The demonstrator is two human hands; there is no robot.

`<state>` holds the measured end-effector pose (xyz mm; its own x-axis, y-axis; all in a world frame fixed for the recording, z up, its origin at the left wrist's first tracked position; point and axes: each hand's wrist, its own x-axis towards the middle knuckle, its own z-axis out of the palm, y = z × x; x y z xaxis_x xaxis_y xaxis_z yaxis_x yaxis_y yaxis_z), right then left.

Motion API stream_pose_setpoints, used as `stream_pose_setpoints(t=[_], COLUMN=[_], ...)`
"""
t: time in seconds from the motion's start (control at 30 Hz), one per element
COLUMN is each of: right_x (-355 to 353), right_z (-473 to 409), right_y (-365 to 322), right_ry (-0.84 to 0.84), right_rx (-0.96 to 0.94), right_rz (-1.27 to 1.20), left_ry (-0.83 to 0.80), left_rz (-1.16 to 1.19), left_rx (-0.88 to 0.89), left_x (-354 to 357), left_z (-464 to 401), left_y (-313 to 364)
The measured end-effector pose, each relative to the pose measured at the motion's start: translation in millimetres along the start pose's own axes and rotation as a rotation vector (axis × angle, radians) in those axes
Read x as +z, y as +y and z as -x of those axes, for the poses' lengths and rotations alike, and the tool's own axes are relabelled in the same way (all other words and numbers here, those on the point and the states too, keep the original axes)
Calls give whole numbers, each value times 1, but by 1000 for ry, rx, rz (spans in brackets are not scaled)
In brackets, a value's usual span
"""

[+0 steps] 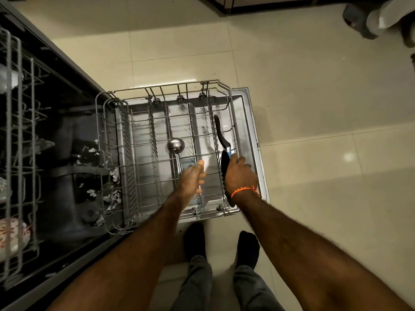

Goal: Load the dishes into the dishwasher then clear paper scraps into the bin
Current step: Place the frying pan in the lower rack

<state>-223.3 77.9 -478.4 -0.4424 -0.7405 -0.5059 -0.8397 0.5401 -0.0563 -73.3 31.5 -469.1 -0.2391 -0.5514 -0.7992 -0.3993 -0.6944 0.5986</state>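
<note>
Black pan (225, 167) on edge at rack's right side, steel ladle (176, 145) flat — mid-rack

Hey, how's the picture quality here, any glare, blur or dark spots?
Head view: dim, warm light; a glare spot on the floor tile; the dishwasher interior sits in deep shadow; wide-angle bending at the edges; the right hand and left hand look slightly motion-blurred.

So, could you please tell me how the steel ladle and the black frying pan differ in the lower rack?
The shiny steel ladle lies flat mid-rack; the black frying pan stands on edge at the rack's right side. The left hand holds the ladle's thin handle; the right hand grips the pan's rim. Both sit in the grey wire rack.
</note>
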Motion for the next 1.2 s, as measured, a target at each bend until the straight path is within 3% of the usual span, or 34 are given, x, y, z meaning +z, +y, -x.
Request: stream_pose_setpoints(t=[0.33,0.67,0.87,1.2], right_x=[16,14,16,-39], right_z=[5,3,2,26], right_y=[3,-2,4,12], right_ry=[-49,-50,-56,-9], right_rx=[50,106,-27,-160], right_rz=[-238,-180,-181,-100], left_ry=[-11,-38,-53,2], left_rz=[-95,-155,-190,-522], left_rx=[-41,-20,-25,139], left_x=[-14,-22,-27,-35], left_z=[4,4,7,59], left_y=[-9,-7,-12,25])
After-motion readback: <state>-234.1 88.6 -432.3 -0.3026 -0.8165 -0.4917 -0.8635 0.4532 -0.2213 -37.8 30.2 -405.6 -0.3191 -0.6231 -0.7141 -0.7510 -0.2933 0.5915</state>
